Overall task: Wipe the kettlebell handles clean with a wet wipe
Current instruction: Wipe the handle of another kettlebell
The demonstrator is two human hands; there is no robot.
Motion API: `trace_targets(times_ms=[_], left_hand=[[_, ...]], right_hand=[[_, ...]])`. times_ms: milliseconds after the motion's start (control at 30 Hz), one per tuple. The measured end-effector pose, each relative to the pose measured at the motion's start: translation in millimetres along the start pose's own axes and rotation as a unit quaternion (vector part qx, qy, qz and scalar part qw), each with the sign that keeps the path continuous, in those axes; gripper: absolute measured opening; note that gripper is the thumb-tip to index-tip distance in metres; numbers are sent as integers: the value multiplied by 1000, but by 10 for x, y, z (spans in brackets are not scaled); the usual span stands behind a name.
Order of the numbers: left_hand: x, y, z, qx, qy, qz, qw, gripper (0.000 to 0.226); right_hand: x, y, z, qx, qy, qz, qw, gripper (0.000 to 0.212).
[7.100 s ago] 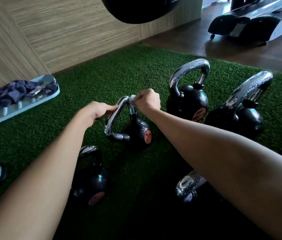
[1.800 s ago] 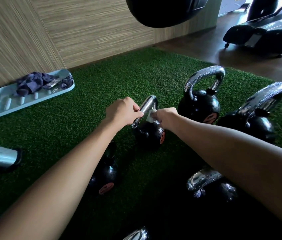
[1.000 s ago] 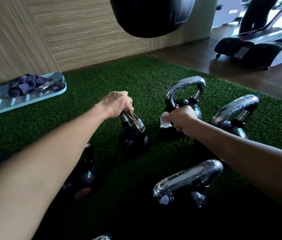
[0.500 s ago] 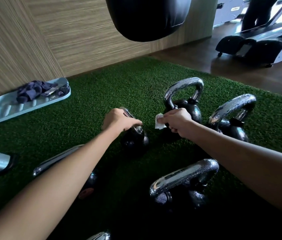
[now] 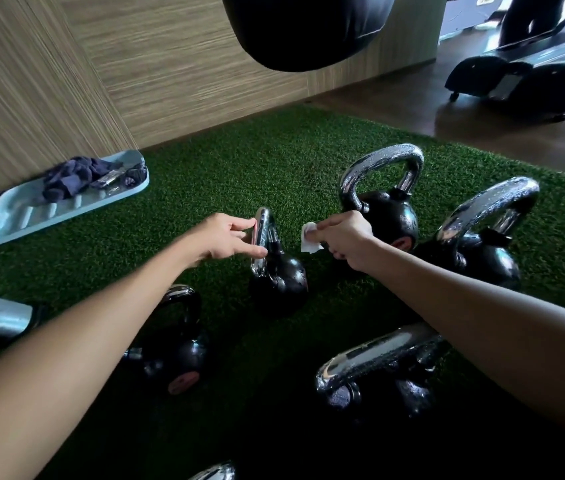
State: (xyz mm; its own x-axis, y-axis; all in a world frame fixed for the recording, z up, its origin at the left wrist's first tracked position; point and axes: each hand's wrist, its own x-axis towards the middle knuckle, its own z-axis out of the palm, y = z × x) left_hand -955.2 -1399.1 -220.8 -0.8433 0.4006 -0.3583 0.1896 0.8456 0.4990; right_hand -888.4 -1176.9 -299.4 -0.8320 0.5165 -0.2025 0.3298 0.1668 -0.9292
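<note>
left hand fingers straight; right hand pinching wet wipe

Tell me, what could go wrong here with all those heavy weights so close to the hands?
The left hand only touches the small kettlebell at its handle; a sideways wipe might tip it onto the fingers.
The big kettlebell handle behind looks speckled with droplets, so a grip could slip.
The right hand pinches a small wet wipe, which could drop onto the turf.
</note>
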Motion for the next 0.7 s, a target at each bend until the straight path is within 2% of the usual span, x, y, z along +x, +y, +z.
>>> trace_targets(times_ms=[133, 267, 367, 567, 700], left_hand=[[31, 33, -67, 38, 1, 11, 999, 85], [48, -237, -205, 12, -4, 4, 1000, 80], [48, -490, -302, -15, -11, 3, 1000, 79], [96, -721, -337, -53, -29, 33, 998, 78], [194, -741, -323, -55, -38, 51, 996, 78]], right_hand=[[188, -105, 141, -79, -8, -36, 996, 17], [448, -106, 223, -154, 22, -20, 988, 27], [538, -120, 423, -179, 7, -37, 983, 31], [592, -307, 946, -196, -7, -58, 979, 15], [576, -258, 1128, -201, 25, -60, 977, 10]])
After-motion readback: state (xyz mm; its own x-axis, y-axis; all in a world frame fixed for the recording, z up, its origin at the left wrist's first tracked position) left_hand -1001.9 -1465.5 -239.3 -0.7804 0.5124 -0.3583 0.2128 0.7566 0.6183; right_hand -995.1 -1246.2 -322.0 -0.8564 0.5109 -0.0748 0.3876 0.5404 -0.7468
